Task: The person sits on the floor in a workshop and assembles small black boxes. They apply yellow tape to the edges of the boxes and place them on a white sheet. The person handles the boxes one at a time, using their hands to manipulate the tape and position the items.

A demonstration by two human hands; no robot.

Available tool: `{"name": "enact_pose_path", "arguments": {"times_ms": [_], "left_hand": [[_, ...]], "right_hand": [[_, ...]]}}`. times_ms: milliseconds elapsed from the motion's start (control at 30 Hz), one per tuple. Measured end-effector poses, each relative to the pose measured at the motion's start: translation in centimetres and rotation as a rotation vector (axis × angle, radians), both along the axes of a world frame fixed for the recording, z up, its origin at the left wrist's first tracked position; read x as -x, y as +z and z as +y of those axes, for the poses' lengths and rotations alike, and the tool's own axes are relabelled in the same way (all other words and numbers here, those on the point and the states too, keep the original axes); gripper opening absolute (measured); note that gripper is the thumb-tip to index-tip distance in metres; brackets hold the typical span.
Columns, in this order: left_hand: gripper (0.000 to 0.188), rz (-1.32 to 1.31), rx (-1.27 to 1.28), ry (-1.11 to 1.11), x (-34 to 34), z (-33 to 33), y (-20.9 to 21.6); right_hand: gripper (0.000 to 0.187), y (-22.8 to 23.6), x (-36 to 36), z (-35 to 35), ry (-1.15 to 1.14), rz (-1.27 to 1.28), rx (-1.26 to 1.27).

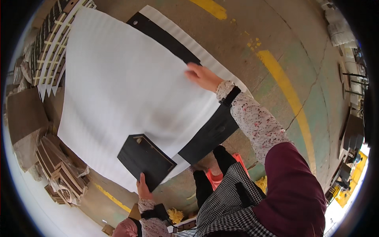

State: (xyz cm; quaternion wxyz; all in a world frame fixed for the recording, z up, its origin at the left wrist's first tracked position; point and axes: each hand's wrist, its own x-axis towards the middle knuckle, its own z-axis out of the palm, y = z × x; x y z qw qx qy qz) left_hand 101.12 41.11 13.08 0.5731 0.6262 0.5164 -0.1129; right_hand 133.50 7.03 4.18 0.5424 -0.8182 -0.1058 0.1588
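Note:
In my left hand [144,189], near the bottom middle, is a dark flat wooden panel [144,160] with angled corners and a raised, partly worn edge. The thumb lies on its face; the other fingers are hidden beneath. The panel is held tilted over a large white foam sheet [114,75]. My right hand [203,77] reaches out to the sheet's far right edge, fingers extended and slightly blurred, touching or just over it. Under that sheet a long black board shows as a far strip [166,39] and a near dark section [209,134]. Another white layer [177,29] lies below.
Stacked strip-like parts [53,47] stand at the far left. Brown boards [61,172] with clear plastic lie at the lower left. Yellow lines [288,87] mark the concrete floor. A red-orange stool [215,179] is by my legs, near yellow scraps [175,215].

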Motion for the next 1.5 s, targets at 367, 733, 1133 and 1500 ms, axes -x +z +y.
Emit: {"name": "enact_pose_path", "arguments": {"times_ms": [367, 733, 1133, 1500], "left_hand": [[0.041, -0.058, 0.081, 0.126, -2.1, -1.2, -4.9], [0.046, -0.124, 0.089, -0.142, -10.0, -8.8, -8.1], [0.049, -0.318, 0.291, -0.154, -18.2, -19.4, -14.3], [0.047, -0.311, 0.303, -0.286, -18.4, -21.3, -15.4]], "right_hand": [[0.029, -10.7, 5.2, -11.8, -0.311, -0.002, 0.568], [0.022, -14.9, 8.0, -11.5, -0.416, 0.065, 0.739], [0.027, -15.8, 9.5, -12.1, -0.465, 0.215, 0.640], [0.034, -16.5, 10.2, -12.4, -0.481, 0.301, 0.480]]}}
